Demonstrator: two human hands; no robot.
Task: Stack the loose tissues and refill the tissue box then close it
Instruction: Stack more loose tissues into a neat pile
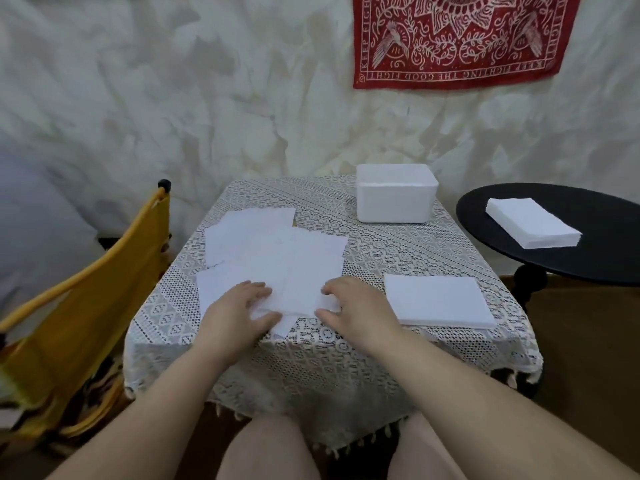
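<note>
Loose tissues: white sheets fanned and overlapping on the left half of the lace tablecloth, their corners pointing every way, the nearest sheet poking past the table's front edge. Not yet squared.

Left hand: lies on the near left of the spread, fingers fairly straight and pressing down, thumb out toward the middle; it seems to pin the sheets so they do not slide.

Right hand: at the near right edge of the same spread, fingers curled, thumb and fingertips closing on a sheet's edge, probably to draw it off toward the neat pile.

Stacked tissues: a low, squared pile just to the right of that hand, close enough to receive each sheet with a short move.

Tissue box: white, rectangular, at the far edge of the table, well apart from both hands. Whether its lid is on, I cannot tell.

Second tissue stack: thicker, squared, on the black round side table to the right.

Yellow fabric chair: left of the table. Red bandana: hung on the wall.

Judgement: stacking is under way; refilling and closing remain.
</note>
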